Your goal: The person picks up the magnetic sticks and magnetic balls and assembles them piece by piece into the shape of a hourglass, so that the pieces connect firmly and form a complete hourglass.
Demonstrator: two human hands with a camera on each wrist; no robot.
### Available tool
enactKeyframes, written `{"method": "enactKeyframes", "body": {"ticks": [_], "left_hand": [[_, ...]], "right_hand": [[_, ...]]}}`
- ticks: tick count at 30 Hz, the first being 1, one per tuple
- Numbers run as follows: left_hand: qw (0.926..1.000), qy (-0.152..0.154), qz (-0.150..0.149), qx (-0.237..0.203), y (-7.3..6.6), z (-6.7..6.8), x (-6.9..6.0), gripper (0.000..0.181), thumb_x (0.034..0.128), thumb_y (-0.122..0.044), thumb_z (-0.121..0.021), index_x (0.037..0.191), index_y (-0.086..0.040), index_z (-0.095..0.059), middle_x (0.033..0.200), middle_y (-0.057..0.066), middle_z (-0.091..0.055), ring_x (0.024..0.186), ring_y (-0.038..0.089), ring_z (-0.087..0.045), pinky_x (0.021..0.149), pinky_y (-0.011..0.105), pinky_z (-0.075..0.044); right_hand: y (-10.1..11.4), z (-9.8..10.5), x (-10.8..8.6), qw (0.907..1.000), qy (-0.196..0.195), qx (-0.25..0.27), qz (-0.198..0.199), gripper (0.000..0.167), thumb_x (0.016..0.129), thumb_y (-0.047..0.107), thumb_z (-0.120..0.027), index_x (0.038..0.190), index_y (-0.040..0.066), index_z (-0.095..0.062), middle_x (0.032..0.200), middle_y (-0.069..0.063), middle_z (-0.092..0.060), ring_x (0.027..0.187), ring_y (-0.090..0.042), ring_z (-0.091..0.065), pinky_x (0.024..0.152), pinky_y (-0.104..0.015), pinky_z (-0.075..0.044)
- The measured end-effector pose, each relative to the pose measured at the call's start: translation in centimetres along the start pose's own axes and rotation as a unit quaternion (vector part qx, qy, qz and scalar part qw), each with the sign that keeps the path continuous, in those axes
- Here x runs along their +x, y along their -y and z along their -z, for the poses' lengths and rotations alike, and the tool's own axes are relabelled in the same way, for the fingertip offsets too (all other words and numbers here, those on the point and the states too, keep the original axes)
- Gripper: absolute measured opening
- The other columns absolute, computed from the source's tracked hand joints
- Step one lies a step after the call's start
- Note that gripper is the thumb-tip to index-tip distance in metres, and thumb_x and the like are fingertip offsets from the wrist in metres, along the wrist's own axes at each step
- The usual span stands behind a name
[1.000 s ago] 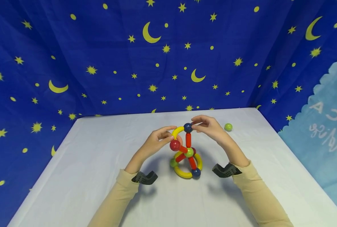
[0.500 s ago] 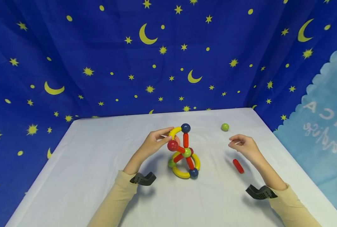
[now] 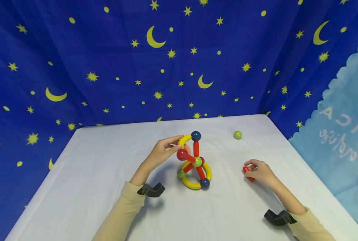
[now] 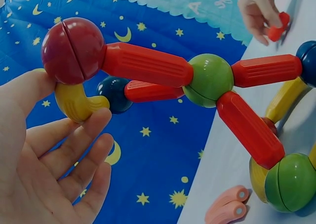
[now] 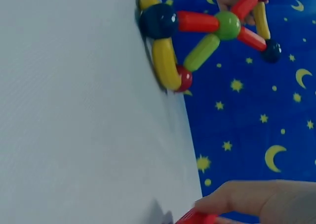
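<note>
A model of balls and rods stands mid-table, with a green ball [image 3: 198, 162] at its hub and a ring of yellow curved rods [image 3: 191, 184] at its base. My left hand [image 3: 162, 149] pinches the upper yellow curved rod [image 4: 74, 101] between thumb and fingertips, beside the red ball [image 4: 73, 51]. That rod's other end meets a dark blue ball [image 3: 196, 136]. To the right, my right hand [image 3: 261, 172] grips a loose red rod [image 3: 251, 179] low at the tabletop, partly hiding it. The right wrist view catches only an end of the red rod [image 5: 196, 218] under the thumb.
A loose green ball [image 3: 237, 135] lies at the back right of the white table [image 3: 106, 201]. Pink pieces [image 4: 228, 205] lie behind the model, mostly hidden in the head view. A blue star-patterned cloth [image 3: 121, 60] hangs beyond the table.
My right hand has left the dark blue top ball, moved right and down, and taken hold of the loose red rod. My left hand keeps its pinch on the yellow curved rod.
</note>
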State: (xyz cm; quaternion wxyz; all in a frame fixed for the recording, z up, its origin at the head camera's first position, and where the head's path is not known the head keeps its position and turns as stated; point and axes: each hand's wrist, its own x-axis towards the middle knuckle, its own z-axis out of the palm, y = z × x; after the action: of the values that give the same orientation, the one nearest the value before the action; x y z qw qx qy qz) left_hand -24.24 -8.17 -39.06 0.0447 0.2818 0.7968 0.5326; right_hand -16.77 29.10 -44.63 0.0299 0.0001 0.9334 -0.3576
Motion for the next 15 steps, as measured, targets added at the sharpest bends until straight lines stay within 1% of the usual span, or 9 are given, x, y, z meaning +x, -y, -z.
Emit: {"method": "enactKeyframes", "body": {"ticks": [3,6,8,11,15], "left_hand": [[1.0,0.0,0.001,-0.002,0.0,0.0,0.0,0.042,0.0953,-0.018,-0.056,0.136,-0.007,-0.052,0.131,0.015,-0.059,0.117,0.029,-0.056,0.098,0.044,-0.047],[1.0,0.001,-0.003,-0.008,0.0,0.1,0.0,0.043,0.0949,-0.017,-0.057,0.136,-0.007,-0.052,0.133,0.014,-0.058,0.117,0.029,-0.055,0.099,0.044,-0.047],[0.9999,0.001,-0.005,-0.011,0.1,0.1,0.0,0.043,0.0947,-0.017,-0.057,0.136,-0.007,-0.052,0.134,0.014,-0.058,0.116,0.029,-0.055,0.099,0.044,-0.047],[0.9999,0.002,-0.006,-0.014,0.1,0.1,-0.1,0.043,0.0945,-0.016,-0.058,0.136,-0.008,-0.052,0.134,0.013,-0.057,0.116,0.028,-0.055,0.099,0.044,-0.047],[0.9998,0.003,-0.009,-0.015,0.0,0.0,0.0,0.042,0.0943,-0.015,-0.058,0.136,-0.008,-0.052,0.134,0.013,-0.058,0.116,0.028,-0.055,0.099,0.045,-0.047]], "right_hand": [[1.3,-0.4,0.4,0.9984,-0.019,0.048,0.025,0.037,0.078,0.004,-0.069,0.112,-0.008,-0.059,0.095,-0.02,-0.064,0.075,-0.011,-0.059,0.06,-0.021,-0.048],[3.3,-0.7,0.7,0.9913,-0.033,0.116,0.052,0.037,0.081,0.002,-0.068,0.116,-0.008,-0.058,0.103,-0.023,-0.063,0.077,-0.004,-0.061,0.066,-0.02,-0.05],[4.8,-1.1,0.9,0.9843,-0.039,0.159,0.066,0.037,0.082,0.003,-0.068,0.116,-0.007,-0.058,0.106,-0.022,-0.063,0.079,0.0,-0.062,0.069,-0.019,-0.052],[7.2,-1.8,0.9,0.9705,-0.035,0.219,0.094,0.036,0.083,0.003,-0.069,0.116,-0.007,-0.057,0.106,-0.018,-0.062,0.083,0.0,-0.064,0.074,-0.019,-0.055],[9.9,-2.9,1.2,0.954,-0.03,0.267,0.134,0.034,0.082,0.002,-0.07,0.112,-0.009,-0.057,0.103,-0.009,-0.061,0.087,-0.002,-0.066,0.077,-0.019,-0.055]]}}
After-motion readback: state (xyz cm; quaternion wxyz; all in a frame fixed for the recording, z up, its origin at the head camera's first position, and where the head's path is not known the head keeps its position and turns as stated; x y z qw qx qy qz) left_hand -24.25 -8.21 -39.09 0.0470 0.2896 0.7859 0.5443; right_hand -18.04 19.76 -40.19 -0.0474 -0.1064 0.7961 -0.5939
